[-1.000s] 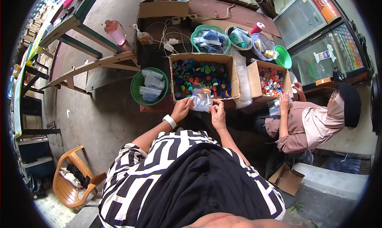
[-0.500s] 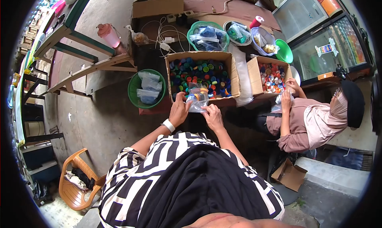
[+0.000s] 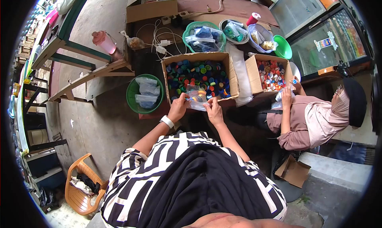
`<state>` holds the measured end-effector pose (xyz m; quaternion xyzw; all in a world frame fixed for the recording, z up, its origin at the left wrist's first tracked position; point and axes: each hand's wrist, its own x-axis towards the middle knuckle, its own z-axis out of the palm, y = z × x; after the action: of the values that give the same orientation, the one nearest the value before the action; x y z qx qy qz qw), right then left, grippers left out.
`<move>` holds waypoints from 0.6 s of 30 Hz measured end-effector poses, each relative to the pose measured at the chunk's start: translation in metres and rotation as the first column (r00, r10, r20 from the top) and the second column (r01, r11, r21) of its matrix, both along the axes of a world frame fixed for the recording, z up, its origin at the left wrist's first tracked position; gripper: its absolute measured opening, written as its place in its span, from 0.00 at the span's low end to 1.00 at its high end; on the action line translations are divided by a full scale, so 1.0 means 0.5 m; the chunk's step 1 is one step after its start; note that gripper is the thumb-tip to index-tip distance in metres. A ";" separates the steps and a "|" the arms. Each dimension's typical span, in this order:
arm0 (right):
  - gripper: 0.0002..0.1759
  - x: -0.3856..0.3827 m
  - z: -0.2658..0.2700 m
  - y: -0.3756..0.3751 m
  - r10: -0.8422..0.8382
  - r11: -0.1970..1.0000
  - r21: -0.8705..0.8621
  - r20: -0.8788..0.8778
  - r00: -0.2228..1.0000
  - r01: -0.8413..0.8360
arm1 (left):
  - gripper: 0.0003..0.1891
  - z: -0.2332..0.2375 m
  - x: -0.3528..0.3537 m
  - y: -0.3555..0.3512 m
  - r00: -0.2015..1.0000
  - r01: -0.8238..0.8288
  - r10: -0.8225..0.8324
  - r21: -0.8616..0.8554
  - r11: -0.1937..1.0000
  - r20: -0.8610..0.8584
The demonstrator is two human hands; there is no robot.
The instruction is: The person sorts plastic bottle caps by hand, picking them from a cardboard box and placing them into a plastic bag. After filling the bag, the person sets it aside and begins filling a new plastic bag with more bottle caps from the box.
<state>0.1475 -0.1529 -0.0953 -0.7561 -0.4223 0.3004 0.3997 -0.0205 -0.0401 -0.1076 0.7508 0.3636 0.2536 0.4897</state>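
Between my hands, at the near edge of a cardboard box [image 3: 234,78], is a clear plastic bag [image 3: 197,104] with a few yellow and orange bottle caps [image 3: 197,94] inside. My left hand [image 3: 178,108] pinches the bag's left corner, and a white band circles that wrist. On the right side, my right hand [image 3: 214,112] grips the bag's edge between thumb and fingers. Many bottle caps [image 3: 195,73], mostly blue and green with some red, fill the box behind the bag.
A green basket [image 3: 129,98] with filled bags stands left of the box. To the right, a co-worker [image 3: 302,116] handles a bag and a cap beside a smaller box [image 3: 254,75] of red and white caps. Basins with bags [image 3: 203,38] and white cables [image 3: 162,45] lie behind.
Both hands have drawn the bag's edge out flatter, with my right hand shifting slightly right. The co-worker's raised hand now shows a blue-and-white cap. My view has shifted a little.
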 end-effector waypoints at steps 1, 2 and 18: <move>0.14 -0.001 -0.009 0.005 -0.005 0.999 -0.031 0.061 0.998 0.007 | 0.10 0.002 0.001 0.001 1.000 0.002 -0.002 0.002 1.000 0.000; 0.15 -0.001 -0.016 0.009 -0.012 0.998 -0.062 0.122 0.992 0.020 | 0.10 0.005 0.002 0.002 0.996 -0.009 0.008 -0.006 1.000 -0.087; 0.11 0.040 -0.024 0.097 0.426 0.905 -0.208 0.412 0.806 -0.372 | 0.14 0.019 0.008 0.042 0.986 0.093 -0.084 0.058 0.994 -0.147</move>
<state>0.1676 -0.1043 -0.1072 -0.7208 -0.6338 0.2198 0.1746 -0.0165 -0.0193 -0.0981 0.7979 0.3561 0.1883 0.4485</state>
